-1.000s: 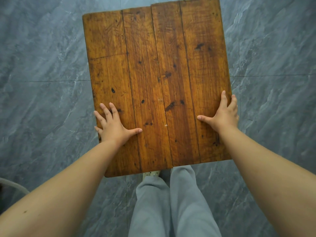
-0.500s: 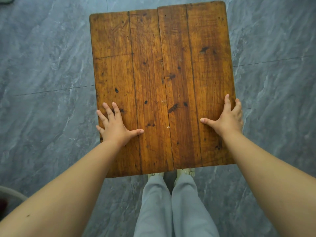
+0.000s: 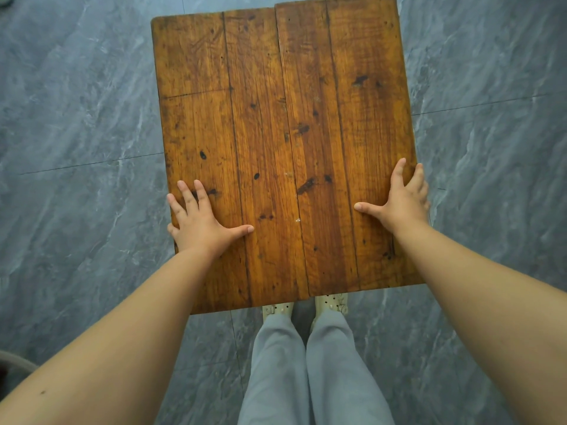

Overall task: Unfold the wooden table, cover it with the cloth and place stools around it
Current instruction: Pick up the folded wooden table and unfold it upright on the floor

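The wooden table (image 3: 285, 124) stands unfolded in front of me, and I look down on its brown plank top. My left hand (image 3: 199, 222) lies flat on the top at the left edge, fingers spread, the little finger over the side. My right hand (image 3: 402, 200) rests palm down at the right edge, thumb pointing inward and the outer fingers along the rim. Neither hand holds anything. No cloth or stool can be made out.
Grey marbled floor tiles (image 3: 76, 133) surround the table on all sides. My legs in grey trousers (image 3: 306, 369) and pale shoes (image 3: 331, 302) stand at the table's near edge. A curved pale object (image 3: 15, 361) shows at the lower left border.
Both hands stay in the same spots on the table top. The floor's tile line has shifted further up behind the table, and my shoes have come into view under its near edge.
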The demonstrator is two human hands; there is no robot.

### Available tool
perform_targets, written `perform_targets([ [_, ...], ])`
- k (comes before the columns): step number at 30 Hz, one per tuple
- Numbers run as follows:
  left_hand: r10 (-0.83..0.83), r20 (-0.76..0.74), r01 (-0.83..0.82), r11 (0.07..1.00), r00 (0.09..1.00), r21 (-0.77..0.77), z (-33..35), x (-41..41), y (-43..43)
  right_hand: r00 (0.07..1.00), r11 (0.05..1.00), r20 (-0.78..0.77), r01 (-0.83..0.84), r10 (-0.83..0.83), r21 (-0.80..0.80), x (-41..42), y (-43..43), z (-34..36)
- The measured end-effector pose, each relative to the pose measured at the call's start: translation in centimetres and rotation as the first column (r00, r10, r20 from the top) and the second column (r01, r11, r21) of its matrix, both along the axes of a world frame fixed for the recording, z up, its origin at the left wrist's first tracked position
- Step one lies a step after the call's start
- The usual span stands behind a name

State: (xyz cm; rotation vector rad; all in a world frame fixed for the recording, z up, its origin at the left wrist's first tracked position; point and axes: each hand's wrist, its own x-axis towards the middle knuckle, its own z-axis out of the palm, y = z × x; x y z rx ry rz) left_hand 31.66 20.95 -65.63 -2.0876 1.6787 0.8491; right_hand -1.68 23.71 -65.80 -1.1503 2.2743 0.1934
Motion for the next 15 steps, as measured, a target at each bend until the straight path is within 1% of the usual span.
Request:
perform_targets([
  [6,-0.009,0.001,0.009,1.0,1.0,-0.004,-0.3,-0.3,-0.3,1.0,1.0,-0.002,-0.029,0.029,0.013,-0.6,-0.7,-0.1],
  [12,-0.007,0.008,0.006,0.999,1.0,0.053,0.2,-0.4,-0.3,1.0,0.999,-0.011,-0.012,0.012,0.046,-0.1,-0.3,0.8],
  [14,-0.029,0.004,0.028,0.999,1.0,0.036,1.1,-0.2,-0.1,1.0,1.0,-0.016,-0.024,0.024,0.016,0.5,-0.1,1.8],
  [15,-0.052,-0.005,0.052,0.999,0.999,0.009,1.8,-0.3,-0.1,0.999,0.999,-0.009,-0.043,0.043,-0.023,1.0,0.0,2.6],
])
